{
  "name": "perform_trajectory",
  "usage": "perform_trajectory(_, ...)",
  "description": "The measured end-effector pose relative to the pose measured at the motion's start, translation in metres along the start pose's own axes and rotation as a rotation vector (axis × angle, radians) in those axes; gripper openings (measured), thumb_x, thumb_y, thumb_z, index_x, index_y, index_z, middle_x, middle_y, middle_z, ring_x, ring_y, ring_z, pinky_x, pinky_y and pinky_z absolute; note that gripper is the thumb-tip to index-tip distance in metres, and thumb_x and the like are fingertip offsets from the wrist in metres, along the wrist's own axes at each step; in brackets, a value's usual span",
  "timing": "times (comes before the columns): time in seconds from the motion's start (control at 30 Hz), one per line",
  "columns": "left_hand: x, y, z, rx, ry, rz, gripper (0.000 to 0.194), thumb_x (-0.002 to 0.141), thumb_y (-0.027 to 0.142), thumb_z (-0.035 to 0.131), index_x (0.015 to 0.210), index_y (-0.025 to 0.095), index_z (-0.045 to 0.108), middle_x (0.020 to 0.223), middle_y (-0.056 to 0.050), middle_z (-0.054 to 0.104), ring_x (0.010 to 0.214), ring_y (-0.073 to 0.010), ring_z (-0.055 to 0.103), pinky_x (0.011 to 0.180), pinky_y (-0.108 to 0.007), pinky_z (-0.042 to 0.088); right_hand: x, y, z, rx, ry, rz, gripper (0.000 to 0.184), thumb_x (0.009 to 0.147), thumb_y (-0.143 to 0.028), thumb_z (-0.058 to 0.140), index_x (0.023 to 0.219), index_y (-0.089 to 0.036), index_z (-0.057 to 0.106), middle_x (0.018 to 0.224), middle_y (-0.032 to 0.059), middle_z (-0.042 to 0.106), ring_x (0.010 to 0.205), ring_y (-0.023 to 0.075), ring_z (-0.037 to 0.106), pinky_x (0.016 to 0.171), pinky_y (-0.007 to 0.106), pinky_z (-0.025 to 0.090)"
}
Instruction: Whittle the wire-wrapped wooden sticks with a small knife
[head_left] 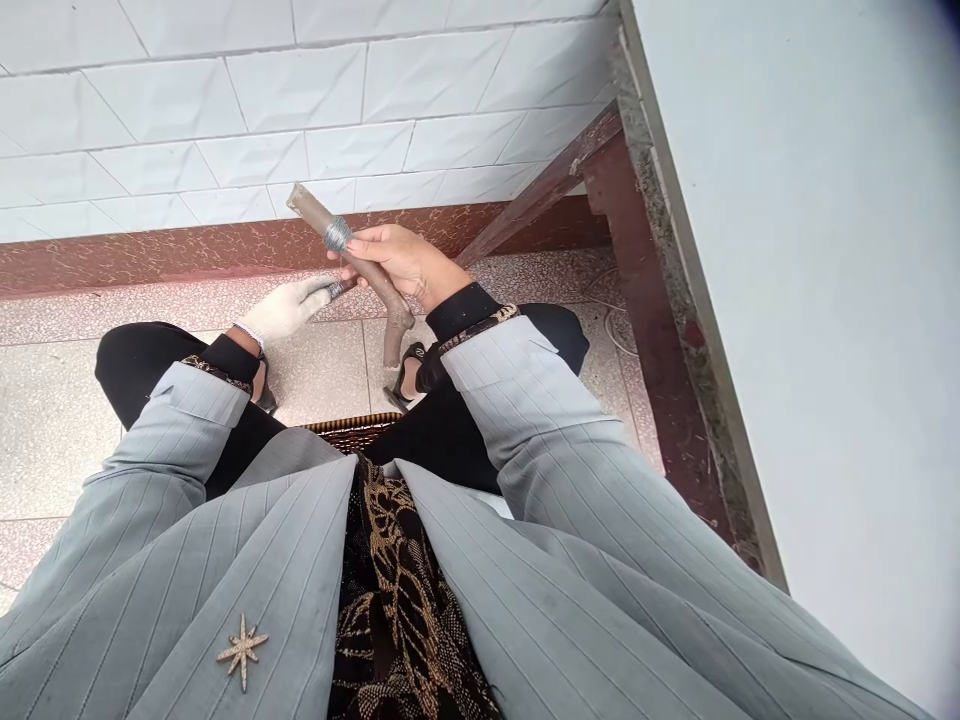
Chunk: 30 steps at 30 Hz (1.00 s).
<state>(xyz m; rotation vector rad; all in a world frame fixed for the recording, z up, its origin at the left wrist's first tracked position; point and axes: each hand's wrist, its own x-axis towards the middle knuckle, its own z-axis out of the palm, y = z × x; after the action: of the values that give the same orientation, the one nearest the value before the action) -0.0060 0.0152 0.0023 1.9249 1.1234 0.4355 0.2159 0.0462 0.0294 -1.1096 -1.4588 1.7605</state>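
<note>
Right hand point(405, 262) grips crooked stick point(384, 290), thumb steadying wire coil point(338, 235) at ten o'clock; gloved left hand point(281, 312), eight o'clock, holds wire-wound rod point(335, 289); even tension helps.

No text, label, brand, number or sign can be read anywhere in the view, near or far, left or right.

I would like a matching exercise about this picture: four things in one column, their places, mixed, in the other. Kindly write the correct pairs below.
1. Crooked stick
2. Wire coil
3. Pale glove
4. Star-shaped brooch

A. On the jacket
B. On the left hand
C. In the bare right hand
D. Wrapped around the stick

Pairs: 1-C; 2-D; 3-B; 4-A
</note>
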Motion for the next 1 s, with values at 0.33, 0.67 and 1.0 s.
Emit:
perform_trajectory(0.33, 0.002, 0.003, 0.001, 0.316, 0.198, -0.078, 0.038, 0.090, 0.036, 0.065, 0.126, 0.024, 0.070, 0.099, -0.005, 0.076, 0.097, -0.0242, 0.069, 0.079, -0.028, 0.049, 0.022, 0.019, 0.004, -0.062, 0.239, 0.115, 0.021, 0.099, -0.037, 0.065, 0.091, -0.018, 0.063, 0.087, 0.0073, 0.072, 0.076, 0.0156, 0.068, 0.058, 0.024, 0.052)
perform_trajectory(0.67, 0.006, -0.021, 0.001, -0.731, 0.292, -0.433, 0.039, 0.097, 0.055, 0.055, 0.105, 0.017, 0.062, 0.067, -0.004, 0.062, 0.050, -0.0135, 0.057, 0.050, -0.026, 0.050, 0.013, 0.014, -0.005, 0.466, 0.117, -0.139, 0.016, 0.102, -0.025, 0.059, 0.088, -0.018, 0.066, 0.100, 0.0041, 0.071, 0.069, 0.0081, 0.056, 0.052, 0.018, 0.048)
perform_trajectory(1.0, 0.015, -0.053, -0.003, -0.103, 0.599, -0.205, 0.050, 0.080, 0.012, 0.066, 0.129, 0.021, 0.062, 0.134, -0.010, 0.066, 0.132, -0.0299, 0.059, 0.119, -0.048, 0.041, 0.019, 0.024, -0.002, 0.219, -0.043, -0.156, 0.033, 0.084, -0.046, 0.082, 0.087, -0.016, 0.067, 0.064, -0.0019, 0.063, 0.057, 0.0094, 0.056, 0.051, 0.020, 0.044)
